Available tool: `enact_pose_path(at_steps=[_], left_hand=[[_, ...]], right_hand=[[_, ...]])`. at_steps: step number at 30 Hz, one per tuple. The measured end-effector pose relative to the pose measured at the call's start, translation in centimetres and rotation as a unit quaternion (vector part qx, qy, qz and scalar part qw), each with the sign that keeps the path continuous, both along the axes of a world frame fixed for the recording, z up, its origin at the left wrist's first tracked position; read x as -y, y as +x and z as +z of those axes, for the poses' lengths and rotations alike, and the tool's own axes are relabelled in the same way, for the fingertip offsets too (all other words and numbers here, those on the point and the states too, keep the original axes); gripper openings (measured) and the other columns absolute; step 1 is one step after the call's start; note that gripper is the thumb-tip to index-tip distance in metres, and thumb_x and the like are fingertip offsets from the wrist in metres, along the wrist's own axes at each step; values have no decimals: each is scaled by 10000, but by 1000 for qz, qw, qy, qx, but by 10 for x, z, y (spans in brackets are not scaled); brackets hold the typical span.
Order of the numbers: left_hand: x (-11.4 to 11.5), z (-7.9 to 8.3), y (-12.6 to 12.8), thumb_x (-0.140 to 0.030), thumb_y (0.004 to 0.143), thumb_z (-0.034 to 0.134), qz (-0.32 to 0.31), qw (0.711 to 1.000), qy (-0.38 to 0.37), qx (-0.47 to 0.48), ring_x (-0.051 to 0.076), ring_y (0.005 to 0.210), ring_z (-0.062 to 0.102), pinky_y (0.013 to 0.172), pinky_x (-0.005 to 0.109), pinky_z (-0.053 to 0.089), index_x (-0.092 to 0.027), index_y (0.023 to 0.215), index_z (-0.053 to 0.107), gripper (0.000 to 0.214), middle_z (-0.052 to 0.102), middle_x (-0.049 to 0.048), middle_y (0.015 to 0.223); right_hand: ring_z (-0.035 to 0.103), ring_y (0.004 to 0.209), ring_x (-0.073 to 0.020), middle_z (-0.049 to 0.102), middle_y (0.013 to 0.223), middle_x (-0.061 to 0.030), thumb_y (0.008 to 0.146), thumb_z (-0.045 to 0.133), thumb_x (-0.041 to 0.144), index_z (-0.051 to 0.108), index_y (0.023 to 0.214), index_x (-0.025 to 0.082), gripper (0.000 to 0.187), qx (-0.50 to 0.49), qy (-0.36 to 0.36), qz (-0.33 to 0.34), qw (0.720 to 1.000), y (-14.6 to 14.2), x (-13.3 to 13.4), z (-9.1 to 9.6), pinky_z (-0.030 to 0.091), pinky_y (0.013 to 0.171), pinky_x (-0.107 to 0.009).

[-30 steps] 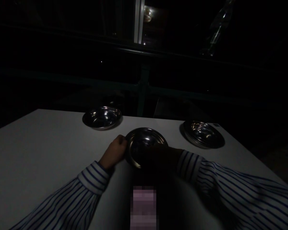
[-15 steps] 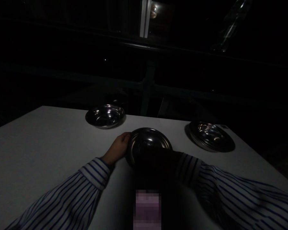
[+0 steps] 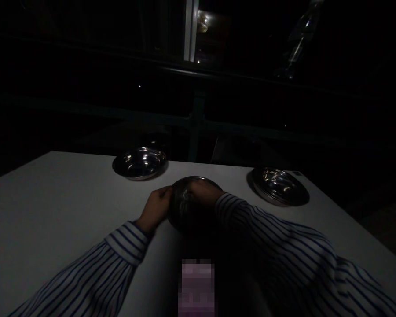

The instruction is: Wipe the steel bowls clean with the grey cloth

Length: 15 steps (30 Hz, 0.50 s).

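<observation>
A round stainless steel bowl (image 3: pixel 177 215) rests near the middle of the white table, its near part lost in deep shadow. My left hand (image 3: pixel 156 206) pinches the bowl's left rim, thumb on top. Over the inside of the bowl, toward its far side, is my right hand (image 3: pixel 203 190). Its fingers look curled down against the inner wall, but the dark hides whether something is in them. Pale squiggly marks show on the metal beside those fingers; I cannot tell if they are reflections.
Another steel bowl (image 3: pixel 140 165) stands at the table's back left. Several nested steel bowls (image 3: pixel 280 189) sit at the back right, close to the edge. The white table (image 3: pixel 86 198) ends in front of a dark frame with a rail (image 3: pixel 185 71). A clear bottle (image 3: pixel 297 48) stands beyond.
My right hand has moved from the bowl's near right side up and left to its far inner side. My left hand keeps its hold on the rim. The view has shifted slightly.
</observation>
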<state>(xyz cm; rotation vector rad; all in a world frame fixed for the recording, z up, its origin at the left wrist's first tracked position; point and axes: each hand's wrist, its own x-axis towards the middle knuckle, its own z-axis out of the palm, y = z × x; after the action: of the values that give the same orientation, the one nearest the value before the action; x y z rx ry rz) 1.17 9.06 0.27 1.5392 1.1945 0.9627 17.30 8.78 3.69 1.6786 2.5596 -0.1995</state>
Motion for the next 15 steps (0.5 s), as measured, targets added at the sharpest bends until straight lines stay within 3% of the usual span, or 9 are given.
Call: enact_pose_path(at_steps=[6, 10, 15], left_hand=[[0, -2, 2, -345, 772, 450, 8, 1000, 2, 8, 218, 764, 641, 696, 299, 478, -100, 942, 676, 374, 720, 85, 833], [-1, -3, 3, -352, 761, 461, 18, 1000, -14, 13, 210, 717, 637, 669, 293, 478, -103, 931, 680, 373, 719, 70, 779], [-3, -5, 1, -377, 749, 465, 59, 998, 1, -14, 233, 759, 637, 660, 299, 473, -94, 915, 686, 395, 718, 88, 788]], right_hand=[[598, 966, -262, 632, 1032, -179, 786, 481, 141, 628, 985, 80, 255, 29, 6, -23, 999, 19, 2, 1, 453, 793, -324], [588, 986, -248, 633, 1034, -173, 799, 468, 139, 630, 979, 77, 250, 17, 3, 5, 1000, 3, -3, 3, 438, 813, -311], [616, 882, -174, 653, 980, -104, 822, 455, 120, 629, 951, 108, 216, -17, -26, 85, 996, -23, 0, 2, 458, 740, -256]])
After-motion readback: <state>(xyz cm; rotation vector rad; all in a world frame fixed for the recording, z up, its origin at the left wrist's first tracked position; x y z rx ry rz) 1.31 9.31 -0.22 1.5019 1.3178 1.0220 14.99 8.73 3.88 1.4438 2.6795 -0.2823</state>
